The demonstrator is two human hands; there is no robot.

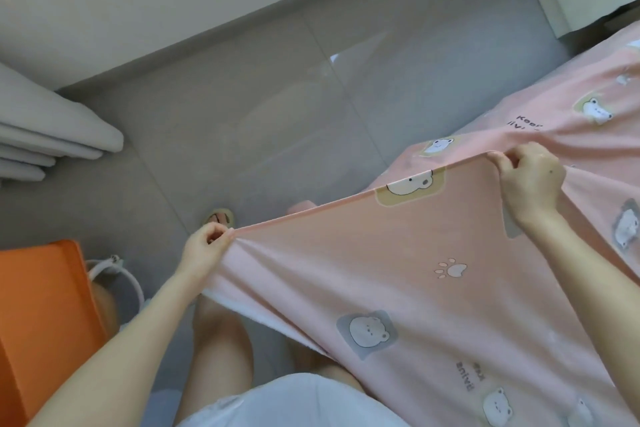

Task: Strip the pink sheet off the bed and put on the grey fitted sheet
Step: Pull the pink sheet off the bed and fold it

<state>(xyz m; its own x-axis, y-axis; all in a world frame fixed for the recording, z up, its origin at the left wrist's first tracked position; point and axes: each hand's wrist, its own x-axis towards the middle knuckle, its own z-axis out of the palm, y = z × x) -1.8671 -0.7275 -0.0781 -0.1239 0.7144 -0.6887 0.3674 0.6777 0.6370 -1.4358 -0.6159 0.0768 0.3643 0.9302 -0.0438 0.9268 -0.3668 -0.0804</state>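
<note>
Hands: both are up and working. The left hand (pixel 207 243) pinches the sheet's edge between thumb and fingers, and the right hand (pixel 530 180) has its fingers curled round the same edge further along.
Pink sheet: the pink sheet (pixel 433 270) is pulled taut between the two grips and drapes down over the person's legs. The rest trails off right, over the bed (pixel 491 114).
Held edge: it runs on a slant, low and close in at the left hand, further out at the right hand.
Which way: the bulk lying on the bed is ahead and to the right of the right hand. The left hand is out over the floor (pixel 277 97), well apart from the bed.
Nearer hand: the right.
Next move, my call: the pull wants to go leftward and back, away from the bed, to drag the remainder clear.
Grey fitted sheet: I can't pick it out. The pale folded cloth (pixel 52 135) far left may be curtain; I can't tell.
</note>
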